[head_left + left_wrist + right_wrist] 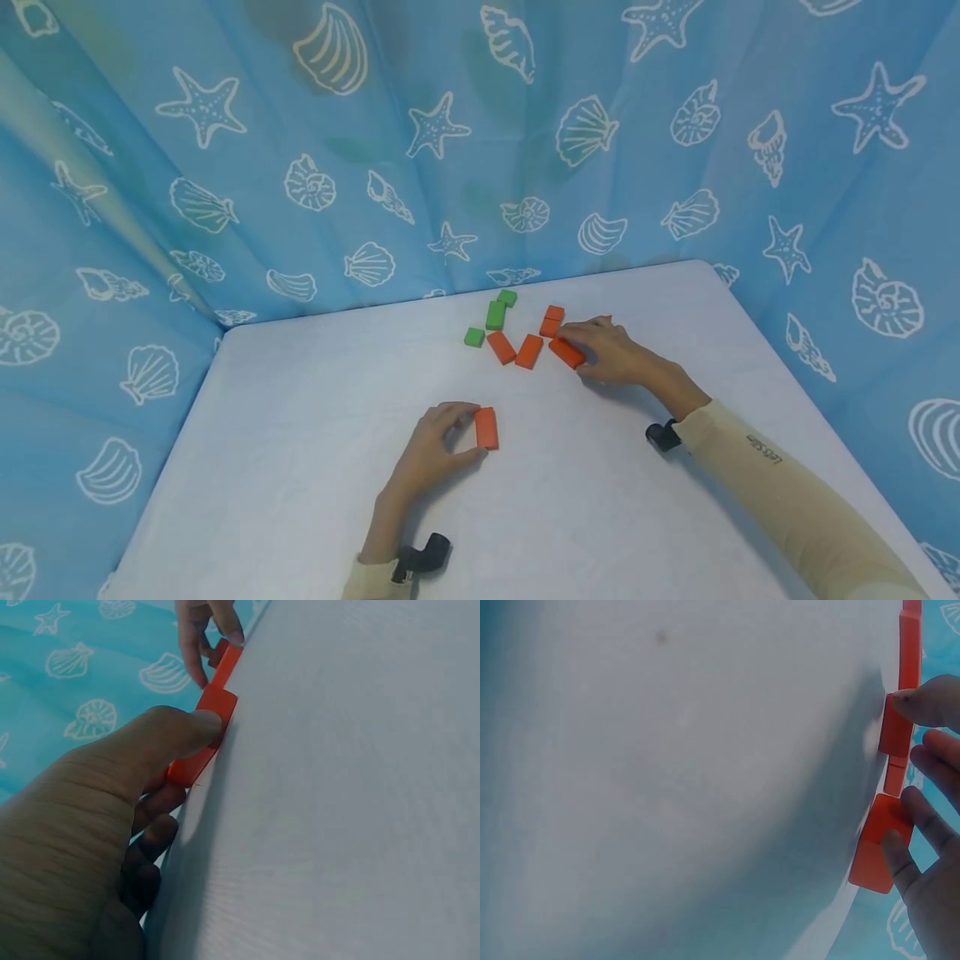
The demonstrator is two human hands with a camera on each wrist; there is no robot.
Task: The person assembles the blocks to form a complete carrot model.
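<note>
Near the middle of the table, my left hand (433, 446) pinches an orange-red rectangular block (487, 428) between thumb and fingers. The left wrist view shows the thumb pressed on that block's (201, 746) face. Farther back on the right, my right hand (611, 352) pinches another orange-red block (567, 352) at its right end. In the right wrist view the thumb lies on this block (895, 733), while other fingertips rest close over a further orange-red block (885, 816). My right hand mostly hides that further one from the head camera.
Two orange-red blocks lie slanted toward each other, one left (502, 347) and one right (529, 352). Behind them are small orange-red blocks (553, 313). Green blocks, including a longer one (496, 315) and a small one (474, 337), lie left of these. A blue shell-print curtain (450, 200) borders the white table (300, 467).
</note>
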